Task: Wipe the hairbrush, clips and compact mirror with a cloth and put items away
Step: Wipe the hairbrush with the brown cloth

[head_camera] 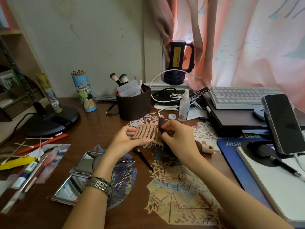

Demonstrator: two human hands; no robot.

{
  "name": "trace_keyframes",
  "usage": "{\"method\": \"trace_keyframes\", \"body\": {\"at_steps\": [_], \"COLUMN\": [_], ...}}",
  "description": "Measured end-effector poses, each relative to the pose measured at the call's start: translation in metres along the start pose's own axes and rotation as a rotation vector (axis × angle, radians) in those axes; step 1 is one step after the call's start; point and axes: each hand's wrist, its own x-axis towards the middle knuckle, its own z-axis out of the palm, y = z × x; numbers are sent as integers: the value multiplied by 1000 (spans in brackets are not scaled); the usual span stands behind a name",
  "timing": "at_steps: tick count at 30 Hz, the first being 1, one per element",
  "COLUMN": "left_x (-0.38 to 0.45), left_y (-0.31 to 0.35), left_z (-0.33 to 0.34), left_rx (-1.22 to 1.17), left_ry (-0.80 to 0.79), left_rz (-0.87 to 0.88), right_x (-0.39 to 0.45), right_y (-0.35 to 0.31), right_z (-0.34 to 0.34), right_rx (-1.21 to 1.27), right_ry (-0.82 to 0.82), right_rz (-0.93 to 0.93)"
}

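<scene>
A pale wooden hairbrush point(149, 133) with a slatted, ribbed head is held above the desk's middle. My left hand point(124, 140) grips the head's left end from below. My right hand point(179, 138) pinches a dark brown cloth point(162, 124) against the head's right side. The brush's handle end point(208, 148) sticks out behind my right wrist. An open compact mirror point(77, 177) lies flat at the lower left. A black clip point(143, 158) and several thin metal clips point(124, 177) lie between my forearms.
A dark brown round holder point(133, 104) with makeup brushes stands behind the hairbrush, a small spray bottle point(184, 105) to its right. Keyboard point(239, 96), laptop and a phone on a stand point(284, 124) fill the right. Lamp base point(52, 119), pencil tube, cotton swabs and pens lie at left.
</scene>
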Motion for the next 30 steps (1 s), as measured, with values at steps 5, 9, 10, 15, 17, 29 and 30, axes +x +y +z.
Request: {"method": "trace_keyframes", "body": {"at_steps": [5, 9, 10, 15, 17, 29, 30], "left_x": [1, 1, 2, 4, 4, 3, 3], "left_y": [-1, 1, 1, -4, -6, -5, -5], "left_z": [-2, -5, -6, -14, -16, -17, -18], "left_rx": [-11, -30, -38, -91, -123, -201, -201], "left_ry": [-22, -60, -66, -101, -111, -120, -121], "left_rz": [-13, -15, -13, -15, -26, -29, -33], "right_x": [-2, 0, 1, 5, 5, 7, 8], "right_y": [1, 16, 22, 40, 44, 45, 44], "right_z": [-3, -20, -24, -38, -37, -15, -13], "right_rx": [-25, -55, -62, -110, -138, -305, -311], "right_ry": [-181, -283, -299, -378, -425, -509, -509], "right_rz": [-46, -121, -131, -187, -204, -320, -325]}}
